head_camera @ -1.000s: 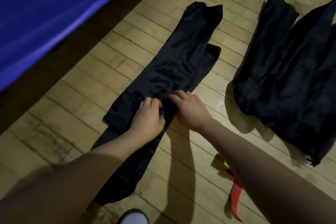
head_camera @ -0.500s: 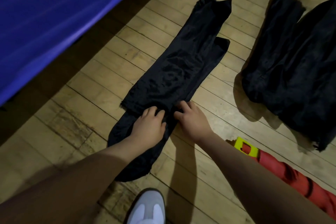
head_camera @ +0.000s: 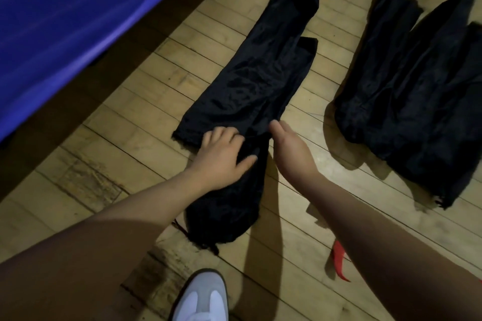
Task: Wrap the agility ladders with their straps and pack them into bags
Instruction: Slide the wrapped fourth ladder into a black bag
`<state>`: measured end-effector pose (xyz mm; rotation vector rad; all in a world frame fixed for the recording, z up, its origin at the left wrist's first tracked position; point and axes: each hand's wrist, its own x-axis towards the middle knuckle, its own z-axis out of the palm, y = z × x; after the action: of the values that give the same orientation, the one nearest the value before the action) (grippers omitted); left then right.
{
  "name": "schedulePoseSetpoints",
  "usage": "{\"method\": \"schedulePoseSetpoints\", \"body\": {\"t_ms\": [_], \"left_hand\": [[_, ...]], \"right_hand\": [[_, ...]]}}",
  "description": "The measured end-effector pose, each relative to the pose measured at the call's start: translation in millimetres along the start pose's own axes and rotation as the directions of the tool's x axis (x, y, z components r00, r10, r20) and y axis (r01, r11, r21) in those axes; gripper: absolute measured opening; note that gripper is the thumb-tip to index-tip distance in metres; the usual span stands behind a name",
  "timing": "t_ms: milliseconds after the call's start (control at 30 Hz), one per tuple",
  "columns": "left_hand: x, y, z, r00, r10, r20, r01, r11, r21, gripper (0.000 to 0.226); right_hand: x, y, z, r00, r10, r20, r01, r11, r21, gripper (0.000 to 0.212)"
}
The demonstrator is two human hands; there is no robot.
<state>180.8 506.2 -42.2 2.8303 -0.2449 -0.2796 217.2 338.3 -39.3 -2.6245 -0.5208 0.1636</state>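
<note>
Two long black bags (head_camera: pixel 250 81) lie overlapped on the wooden floor in the middle of the head view; the lower bag (head_camera: pixel 227 214) reaches toward me and has a drawstring at its near end. My left hand (head_camera: pixel 221 154) rests flat on the bags where they overlap, fingers spread. My right hand (head_camera: pixel 289 148) is at the bags' right edge, fingertips touching the fabric. A red piece of agility ladder (head_camera: pixel 339 263) pokes out from under my right forearm; the rest of it is hidden.
A pile of more black bags (head_camera: pixel 417 91) lies on the floor to the right. A blue mat (head_camera: pixel 65 21) fills the upper left above a dark gap. My white shoe (head_camera: pixel 200 297) stands at the bottom edge.
My left hand's fingers have spread flat on the bags. My right hand has shifted off the fabric to its right edge. The lower bag's drawstring end has come into view.
</note>
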Motion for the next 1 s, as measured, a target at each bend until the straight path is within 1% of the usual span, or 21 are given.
{"method": "schedulePoseSetpoints", "body": {"t_ms": [33,67,100,133,200,267,300,400,467,533,567,633,667,700,767,800,833,867,933,967,1000], "left_hand": [[-2,9,2,0.998,0.044,0.036,-0.044,0.999,-0.009,0.068],[-3,16,5,0.996,0.057,0.067,-0.057,0.998,-0.01,0.069],[-3,23,9,0.996,0.06,0.072,-0.059,0.998,-0.015,0.064],[-2,29,12,0.997,0.055,0.047,-0.054,0.998,-0.034,0.052],[2,45,13,0.999,0.035,-0.018,-0.038,0.987,-0.159,0.032],[7,65,13,0.999,0.02,-0.028,-0.027,0.958,-0.284,0.027],[10,72,12,1.0,0.014,-0.016,-0.019,0.951,-0.308,0.026],[19,99,11,1.0,0.014,0.014,-0.009,0.938,-0.345,0.028],[24,112,12,1.0,0.003,0.028,0.008,0.927,-0.374,0.031],[28,121,14,0.999,-0.01,0.032,0.022,0.913,-0.407,0.036],[29,125,15,0.999,-0.012,0.035,0.026,0.906,-0.423,0.039],[29,133,17,0.999,-0.013,0.053,0.035,0.901,-0.433,0.041],[29,134,18,0.998,-0.015,0.066,0.043,0.896,-0.441,0.042],[28,136,20,0.996,-0.019,0.082,0.054,0.893,-0.447,0.042],[25,139,23,0.995,-0.016,0.102,0.06,0.894,-0.444,0.04],[23,139,25,0.994,-0.01,0.107,0.056,0.897,-0.439,0.034],[20,138,27,0.993,-0.009,0.117,0.057,0.907,-0.416,0.025],[17,139,29,0.994,-0.011,0.107,0.051,0.926,-0.375,0.025],[5,137,33,0.999,0.025,0.029,-0.016,0.962,-0.273,0.048],[-3,136,35,0.997,0.077,-0.021,-0.08,0.97,-0.23,0.053],[-11,136,37,0.989,0.142,-0.038,-0.147,0.972,-0.184,0.056]], "right_hand": [[-3,3,-8,1.0,0.012,-0.022,-0.011,1.0,0.008,0.024],[-5,5,-14,0.999,0.024,-0.041,-0.023,1.0,0.013,0.024],[-9,8,-20,0.998,0.035,-0.058,-0.034,0.999,0.013,0.024],[-13,11,-26,0.997,0.042,-0.063,-0.041,0.999,0.007,0.024],[-23,20,-38,0.997,0.05,-0.059,-0.051,0.999,-0.009,0.022],[-34,32,-49,0.997,0.053,-0.055,-0.055,0.998,-0.029,0.02],[-38,36,-52,0.998,0.055,-0.041,-0.056,0.998,-0.035,0.022],[-54,52,-63,0.993,0.109,0.052,-0.109,0.994,-0.001,0.039],[-69,62,-66,0.982,0.169,0.079,-0.174,0.984,0.051,0.048],[-83,71,-63,0.974,0.216,0.073,-0.22,0.974,0.05,0.059],[-89,73,-60,0.965,0.248,0.091,-0.252,0.967,0.044,0.064],[-98,78,-52,0.933,0.325,0.152,-0.344,0.932,0.116,0.071],[-99,78,-47,0.921,0.352,0.165,-0.377,0.912,0.161,0.069],[-101,79,-42,0.915,0.371,0.156,-0.396,0.899,0.186,0.061],[-106,81,-36,0.922,0.37,0.11,-0.384,0.911,0.151,0.033],[-108,82,-33,0.927,0.367,0.083,-0.374,0.92,0.118,0.024],[-110,83,-30,0.928,0.367,0.056,-0.371,0.922,0.111,0.019],[-113,85,-29,0.928,0.371,0.032,-0.372,0.918,0.138,0.016],[-116,86,-31,0.925,0.381,0.001,-0.371,0.9,0.229,0.015],[-117,86,-33,0.925,0.38,-0.011,-0.365,0.894,0.259,0.018],[-117,87,-35,0.926,0.377,-0.023,-0.356,0.892,0.279,0.02]]}}
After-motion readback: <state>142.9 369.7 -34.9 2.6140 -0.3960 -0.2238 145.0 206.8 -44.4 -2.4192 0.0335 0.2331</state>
